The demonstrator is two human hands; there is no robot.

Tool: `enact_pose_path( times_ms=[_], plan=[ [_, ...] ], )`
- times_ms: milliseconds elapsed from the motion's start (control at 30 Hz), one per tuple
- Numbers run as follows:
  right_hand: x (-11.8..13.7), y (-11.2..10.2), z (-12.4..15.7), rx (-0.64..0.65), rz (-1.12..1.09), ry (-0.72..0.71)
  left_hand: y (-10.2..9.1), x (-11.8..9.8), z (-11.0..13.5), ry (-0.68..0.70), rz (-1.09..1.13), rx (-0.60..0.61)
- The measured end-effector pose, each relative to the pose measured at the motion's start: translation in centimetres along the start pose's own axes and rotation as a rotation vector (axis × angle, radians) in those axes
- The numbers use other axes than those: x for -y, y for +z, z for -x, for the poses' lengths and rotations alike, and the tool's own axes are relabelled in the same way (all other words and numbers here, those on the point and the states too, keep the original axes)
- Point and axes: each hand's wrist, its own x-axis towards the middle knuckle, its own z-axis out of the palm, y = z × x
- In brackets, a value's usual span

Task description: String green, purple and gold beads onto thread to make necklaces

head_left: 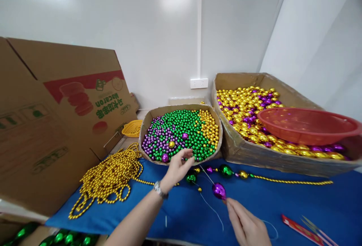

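My left hand (181, 164), a watch (160, 190) on its wrist, is over the front rim of a cardboard box (140, 133) of small green, purple and gold beads (181, 123). Its fingers are bent, with a gap to the thumb and nothing visible between them. My right hand (246, 224) pinches the lower end of a large shiny purple bead (219, 190). A thin pale line runs from this bead up toward the box. Behind it on the blue cloth lies a strand with a green bead (226, 170), a gold bead (243, 174) and a tail of small gold beads (294, 180).
At right stands a large carton (271, 159) of gold and purple beads, with a red basin (308, 125) in it. Gold bead strings (113, 174) are heaped at left beside a tall carton (65, 125). Tweezers (316, 231) and a red packet (301, 229) lie at front right.
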Motion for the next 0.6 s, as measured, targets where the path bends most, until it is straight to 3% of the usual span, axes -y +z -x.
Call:
enact_pose_path(
  times_ms=[100, 267, 367, 500, 600],
  plan=[
    [-0.4, -0.1, 0.1, -0.017, 0.051, 0.009, 0.2, 1.1, -3.9, 0.021, -0.513, 0.078],
    [-0.5, -0.1, 0.0, -0.013, 0.084, -0.001, 2.6, 2.0, -7.7, -0.018, -0.607, 0.159],
    [-0.6, -0.3, 0.0, -0.014, 0.103, -0.007, 3.0, 1.8, -8.0, -0.027, -0.551, 0.155],
    [-0.8, -0.6, 0.1, -0.047, 0.113, 0.001, 1.9, 0.9, -6.2, -0.041, -0.385, 0.158],
    [-0.7, -0.6, 0.1, -0.057, 0.106, 0.007, 1.1, 0.3, -3.6, -0.127, 0.083, 0.159]
  ],
)
